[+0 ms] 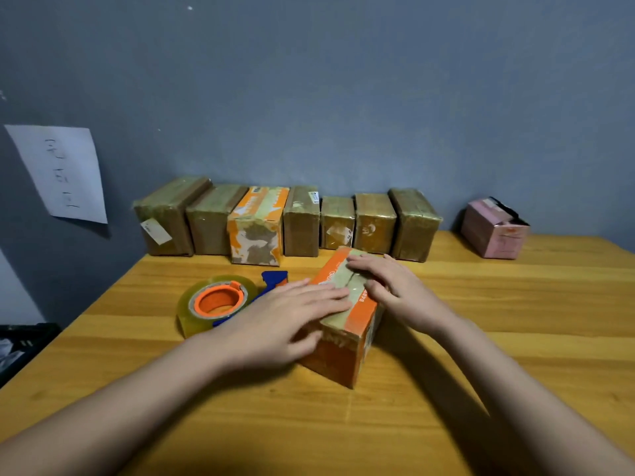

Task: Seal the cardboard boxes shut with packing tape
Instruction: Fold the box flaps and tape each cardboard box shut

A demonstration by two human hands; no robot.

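Hands: left hand (288,314) & right hand (388,283), fingers flat, press orange box (347,341) at table (515,338) centre.
Boxes: 7 taped in row (285,221) at 12 o'clock; 1 pink box (493,231) at 2.
Tape: 1 dispenser (220,302) at 9.
Writing: wall note (62,173), illegible.

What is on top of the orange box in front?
Both hands lie flat on the orange box: left hand, right hand. Between them a tape strip covers the flaps. The hands hide part of the top.

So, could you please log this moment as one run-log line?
left hand: flat on orange box top | right hand: pressing tape seam | tape dispenser: idle on table
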